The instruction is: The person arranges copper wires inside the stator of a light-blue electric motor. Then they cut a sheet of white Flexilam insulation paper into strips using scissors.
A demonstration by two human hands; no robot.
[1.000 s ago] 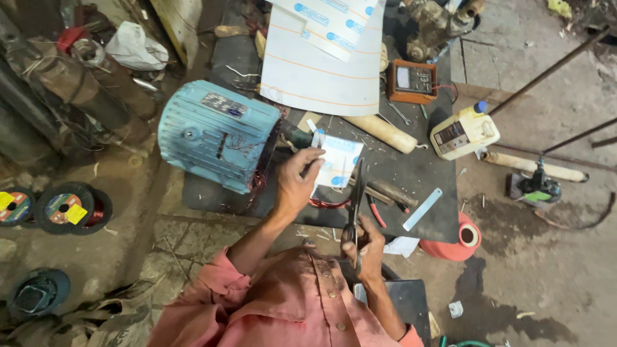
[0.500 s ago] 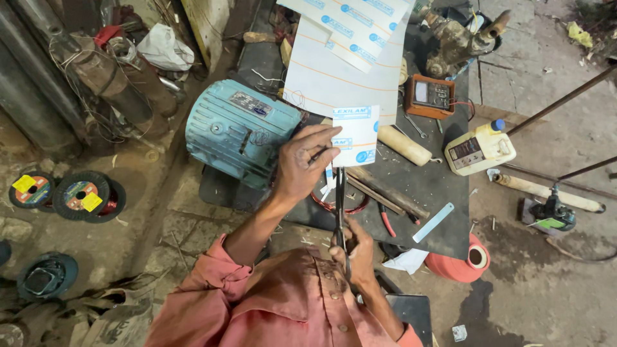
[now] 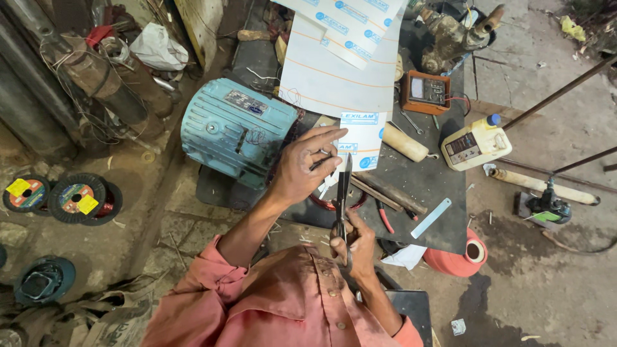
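My right hand (image 3: 350, 247) is closed through the handles of the scissors (image 3: 342, 199), fingers curled tight. The blades run almost straight toward 12 o'clock from that hand; how far they are parted I cannot tell. My left hand (image 3: 302, 167) sits at 11 o'clock from the right, half open, fingers stretched and pinching the lower edge of the white paper strip (image 3: 363, 138). The strip's long axis also runs 12 to 6, so blades and strip lie nearly parallel, with the blade tips meeting the strip's bottom edge just beside my left fingertips. The left hand is the nearer one to the strip; the right reaches it only through the scissors.

At 9 o'clock from the left hand, touching distance: blue electric motor (image 3: 234, 132). At 12 o'clock: larger white sheets (image 3: 334, 71). At 2 o'clock: orange meter (image 3: 424, 93), then a white plastic bottle (image 3: 475, 142). At 4 o'clock from the right hand: red spool (image 3: 459, 257). All on or beside the dark mat (image 3: 430, 180).
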